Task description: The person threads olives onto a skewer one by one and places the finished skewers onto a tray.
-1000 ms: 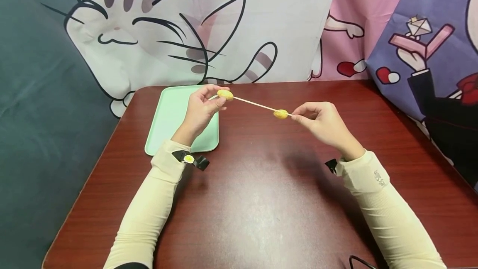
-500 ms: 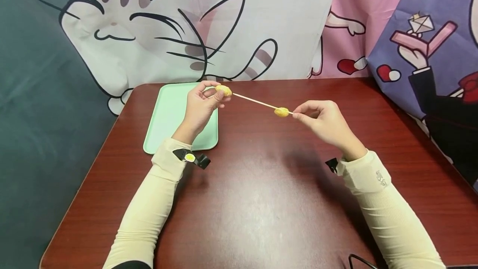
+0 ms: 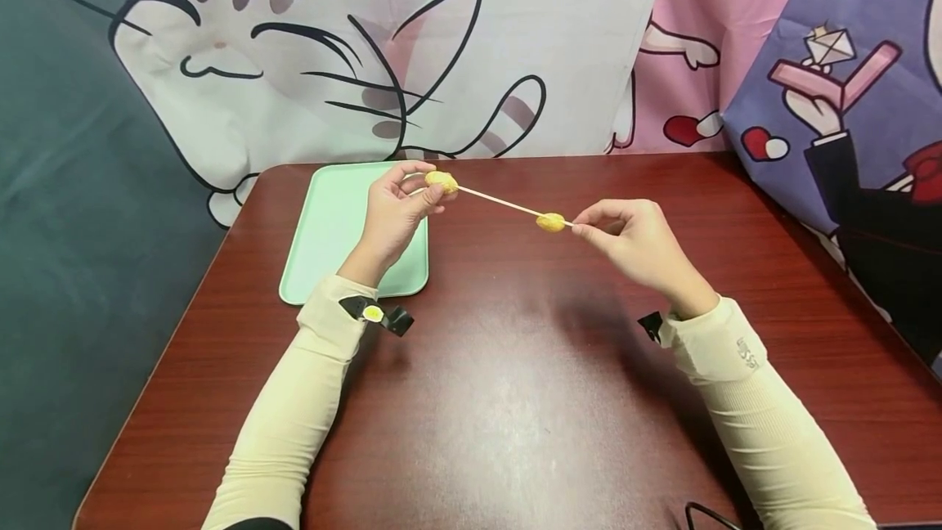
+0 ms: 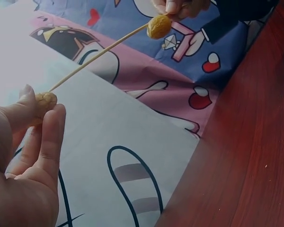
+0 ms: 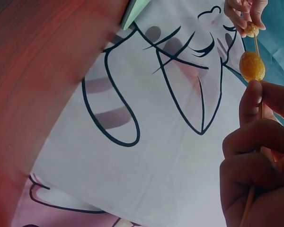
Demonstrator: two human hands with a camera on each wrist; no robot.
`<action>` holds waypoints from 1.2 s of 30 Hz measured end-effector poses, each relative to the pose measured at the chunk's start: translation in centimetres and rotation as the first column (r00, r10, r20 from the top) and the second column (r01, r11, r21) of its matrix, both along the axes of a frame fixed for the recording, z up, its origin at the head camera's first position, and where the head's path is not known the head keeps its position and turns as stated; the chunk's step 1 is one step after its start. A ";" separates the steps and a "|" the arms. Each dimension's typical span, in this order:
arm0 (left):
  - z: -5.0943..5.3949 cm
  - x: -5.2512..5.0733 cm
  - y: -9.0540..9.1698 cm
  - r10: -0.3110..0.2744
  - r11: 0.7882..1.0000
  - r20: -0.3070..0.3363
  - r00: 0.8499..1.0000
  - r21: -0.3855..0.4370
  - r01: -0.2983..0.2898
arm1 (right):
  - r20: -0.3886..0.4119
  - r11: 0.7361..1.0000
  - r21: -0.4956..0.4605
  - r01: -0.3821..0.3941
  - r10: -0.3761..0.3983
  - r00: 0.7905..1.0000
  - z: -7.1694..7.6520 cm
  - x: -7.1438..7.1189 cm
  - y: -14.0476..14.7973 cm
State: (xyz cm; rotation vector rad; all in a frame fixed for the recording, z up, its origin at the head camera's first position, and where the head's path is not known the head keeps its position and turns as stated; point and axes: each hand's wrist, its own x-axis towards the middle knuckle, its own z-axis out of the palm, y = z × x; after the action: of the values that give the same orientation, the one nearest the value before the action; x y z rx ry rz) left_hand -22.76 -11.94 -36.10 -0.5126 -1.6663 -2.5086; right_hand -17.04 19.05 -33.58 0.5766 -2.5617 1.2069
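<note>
Indoor corner, reddish wood-grain table (image 3: 500,399), cat-print cloth (image 3: 346,64) behind, purple cartoon cloth (image 3: 846,125) at right, room type unclear

The head view was brightly lit; a pale glare was spread across the middle of the desk (image 3: 508,448), and soft-edged shadows were cast on either side of it. In the left wrist view, the upper left corner was washed out by light. In the right wrist view, the right hand (image 5: 258,151) was darkly shaded.
</note>
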 end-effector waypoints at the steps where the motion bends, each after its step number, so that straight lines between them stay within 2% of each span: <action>1: 0.0 0.0 0.1 0.011 1.000 -0.004 1.000 0.007 -0.011 | -0.011 1.000 0.009 0.002 -0.002 1.000 0.0 0.0 0.0; 7: -0.1 0.3 0.8 0.061 0.996 -0.034 0.998 0.068 -0.059 | -0.097 0.999 0.045 -0.002 0.006 0.995 0.2 0.3 -0.2; 13: -0.1 0.5 1.2 0.034 0.994 -0.045 0.998 0.103 -0.029 | -0.152 0.999 0.029 -0.014 0.018 0.988 0.1 0.7 -0.4; 20: -0.2 0.6 1.3 -0.028 0.993 -0.012 1.000 0.119 0.029 | -0.097 0.999 -0.012 -0.042 0.041 0.994 -0.3 0.6 -0.5; 36: -0.4 0.6 2.0 -0.061 0.983 0.028 0.998 0.174 0.055 | -0.051 0.998 -0.035 -0.053 0.051 0.997 -0.7 0.0 -1.1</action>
State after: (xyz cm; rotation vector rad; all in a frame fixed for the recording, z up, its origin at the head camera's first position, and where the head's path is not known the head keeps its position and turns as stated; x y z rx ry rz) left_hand -22.18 -9.92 -36.49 -0.5121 -1.4453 -2.6847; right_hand -17.08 17.98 -34.27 0.6614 -2.4925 1.2371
